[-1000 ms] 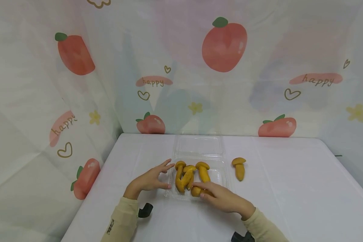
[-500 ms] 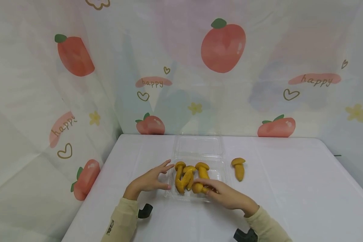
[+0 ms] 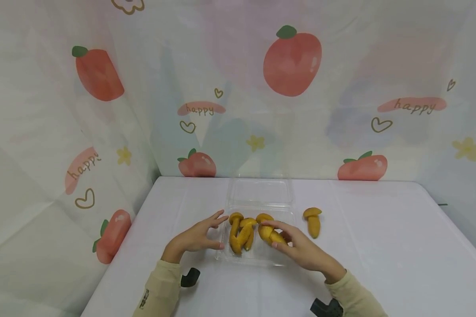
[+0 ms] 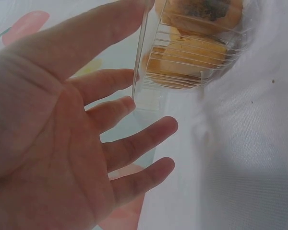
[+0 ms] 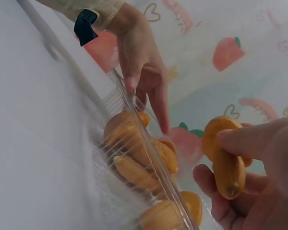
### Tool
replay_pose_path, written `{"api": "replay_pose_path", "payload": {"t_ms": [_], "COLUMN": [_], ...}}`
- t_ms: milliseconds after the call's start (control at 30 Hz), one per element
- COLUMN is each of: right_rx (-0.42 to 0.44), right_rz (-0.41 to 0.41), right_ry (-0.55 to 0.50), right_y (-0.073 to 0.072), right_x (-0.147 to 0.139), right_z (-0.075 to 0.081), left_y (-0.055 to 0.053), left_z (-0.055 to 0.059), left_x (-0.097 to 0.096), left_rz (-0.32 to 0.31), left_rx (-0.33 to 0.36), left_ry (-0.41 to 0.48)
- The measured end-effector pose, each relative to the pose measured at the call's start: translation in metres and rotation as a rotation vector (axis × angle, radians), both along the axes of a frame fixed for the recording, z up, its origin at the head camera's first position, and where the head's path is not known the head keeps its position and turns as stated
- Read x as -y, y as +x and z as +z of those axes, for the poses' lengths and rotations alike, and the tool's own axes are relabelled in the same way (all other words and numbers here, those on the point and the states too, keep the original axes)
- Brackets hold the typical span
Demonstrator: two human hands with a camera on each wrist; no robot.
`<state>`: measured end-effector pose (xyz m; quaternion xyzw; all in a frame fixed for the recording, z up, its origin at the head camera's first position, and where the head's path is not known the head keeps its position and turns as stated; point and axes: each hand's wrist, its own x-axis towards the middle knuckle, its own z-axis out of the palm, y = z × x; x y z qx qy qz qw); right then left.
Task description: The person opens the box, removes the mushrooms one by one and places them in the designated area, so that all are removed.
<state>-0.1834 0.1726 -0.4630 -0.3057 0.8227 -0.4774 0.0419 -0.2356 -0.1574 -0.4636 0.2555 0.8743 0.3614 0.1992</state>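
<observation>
Pinching a yellow-brown mushroom between thumb and fingers, the right hand holds it over the right half of a clear plastic clamshell box, and its wrist view shows the piece well off the contents. Imo the trick here is a light grip, just firm enough that the stem can't roll, with fingertips kept high so they don't knock the neighbours. Going slow near the rim seems smart too, since thin plastic like that probably skids easily. That's where the left hand could earn its keep: fingers spread and fairly straight, gripping nothing, thumb and a couple of fingertips right at the box's left edge, though I can't swear to how hard they press. Inside, a bunch of mushrooms lies along the left side, just past those fingertips, and another capped mushroom peeks out behind the held one. One loose mushroom lies on the white tablecloth, right of the box and a bit beyond the right hand. Past all that it's the lid, laid back, then a fruit-print backdrop.
</observation>
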Motion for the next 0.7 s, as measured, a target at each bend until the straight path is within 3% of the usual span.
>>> {"api": "replay_pose_path", "payload": {"t_ms": [167,700], "right_rx": [-0.019,-0.076], "right_rz": [-0.079,-0.110], "right_ry": [0.012,-0.060], "right_y": [0.002,-0.002], "right_x": [-0.006,-0.028], "right_z": [0.004,0.013], "left_y": [0.000,0.000], "left_z": [0.000,0.000], "left_x": [0.000,0.000], "left_rz": [0.007,0.013], "left_rx": [0.007,-0.001], "left_ry": [-0.006,-0.019]}}
